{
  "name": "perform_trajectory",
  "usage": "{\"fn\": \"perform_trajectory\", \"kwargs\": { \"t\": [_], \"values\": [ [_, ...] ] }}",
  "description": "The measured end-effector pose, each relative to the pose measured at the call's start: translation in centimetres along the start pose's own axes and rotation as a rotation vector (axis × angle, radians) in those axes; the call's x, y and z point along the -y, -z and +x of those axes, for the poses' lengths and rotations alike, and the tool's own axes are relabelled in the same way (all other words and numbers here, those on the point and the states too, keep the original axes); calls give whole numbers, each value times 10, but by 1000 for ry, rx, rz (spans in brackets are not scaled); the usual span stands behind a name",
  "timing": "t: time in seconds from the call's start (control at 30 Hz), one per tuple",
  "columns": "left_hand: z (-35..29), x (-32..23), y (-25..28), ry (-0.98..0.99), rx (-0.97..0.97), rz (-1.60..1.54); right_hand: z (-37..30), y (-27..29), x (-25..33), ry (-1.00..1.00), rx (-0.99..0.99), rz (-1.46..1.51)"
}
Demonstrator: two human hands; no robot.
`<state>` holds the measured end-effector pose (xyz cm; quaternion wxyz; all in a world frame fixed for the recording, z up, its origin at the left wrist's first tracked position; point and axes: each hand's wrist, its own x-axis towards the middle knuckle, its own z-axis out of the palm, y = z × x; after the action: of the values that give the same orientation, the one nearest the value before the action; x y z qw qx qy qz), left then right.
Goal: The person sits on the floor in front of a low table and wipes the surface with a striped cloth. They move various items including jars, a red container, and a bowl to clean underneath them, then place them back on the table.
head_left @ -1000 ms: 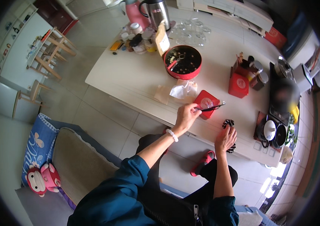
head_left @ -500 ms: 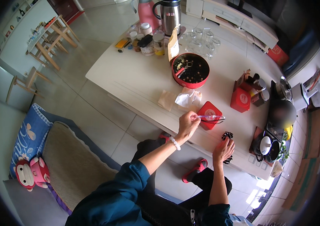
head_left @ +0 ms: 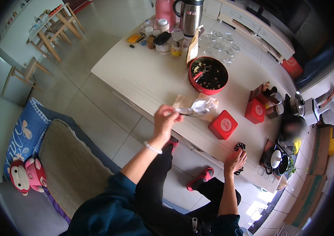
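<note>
My left hand (head_left: 164, 122) is raised over the table's near edge, with thumb and fingers pinched on a pair of eyeglasses (head_left: 185, 114). Only a thin dark temple and a faint clear part of them show, blurred against the wrappers. My right hand (head_left: 235, 160) rests low at the near right of the table, fingers curled over a black-and-white hair scrunchie (head_left: 240, 146). Parts of the scrunchie stick out above and below the hand; its middle is hidden. Between the hands, farther in, stands a red square tin (head_left: 223, 125).
Opened paper and foil wrappers (head_left: 205, 105) lie beyond my left hand. Behind them is a red pan (head_left: 210, 91) with dark contents and a red-handled tool. Glass cups (head_left: 218, 46), jars (head_left: 177, 43) and a steel jug (head_left: 189, 19) stand farther back. Another red tin (head_left: 255, 111) and a white-lidded pot (head_left: 276, 159) are right.
My left hand has moved left with the eyeglasses, away from above the red tin. The right hand stays on the scrunchie. The whole view has shifted slightly.
</note>
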<state>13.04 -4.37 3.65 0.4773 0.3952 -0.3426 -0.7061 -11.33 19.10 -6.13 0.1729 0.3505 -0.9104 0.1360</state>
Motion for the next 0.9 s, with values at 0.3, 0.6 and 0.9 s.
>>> {"fn": "perform_trajectory", "kwargs": {
  "t": [0.3, 0.6, 0.9],
  "values": [
    [96, -39, 49, -315, -154, 15, 2, 1, 2, -1, 28, -32],
    [158, -41, 39, -328, -184, -18, 4, 3, 4, 7, 23, -31],
    [219, -6, 25, -172, -274, -161, 0, -2, 0, 18, 24, -46]
  ]
}}
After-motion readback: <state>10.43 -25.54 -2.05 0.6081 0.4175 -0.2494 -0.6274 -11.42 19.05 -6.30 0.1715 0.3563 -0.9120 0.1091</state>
